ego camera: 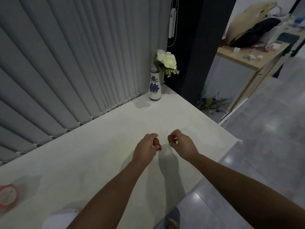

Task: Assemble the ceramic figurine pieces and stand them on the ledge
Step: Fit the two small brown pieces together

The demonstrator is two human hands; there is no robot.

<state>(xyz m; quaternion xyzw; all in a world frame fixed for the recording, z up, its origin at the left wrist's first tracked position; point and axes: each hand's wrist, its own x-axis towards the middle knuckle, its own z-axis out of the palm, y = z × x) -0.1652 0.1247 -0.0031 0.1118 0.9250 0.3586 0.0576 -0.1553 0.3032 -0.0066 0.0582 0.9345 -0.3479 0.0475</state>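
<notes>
Both my hands hover over the white ledge (102, 156), near its middle. My left hand (145, 148) is closed around a small reddish-brown ceramic piece (157, 143) that sticks out past my fingers toward the right. My right hand (182, 143) pinches another small brown ceramic piece (170, 138) between thumb and fingers. The two pieces are a short gap apart and do not touch. Most of each piece is hidden by my fingers.
A white vase with blue flowers painted on it (155, 87) holds white roses at the ledge's far corner. Grey vertical blinds (66, 63) run along the back. A red-rimmed round object (7, 195) lies at the left edge. The ledge's right edge drops to a grey floor.
</notes>
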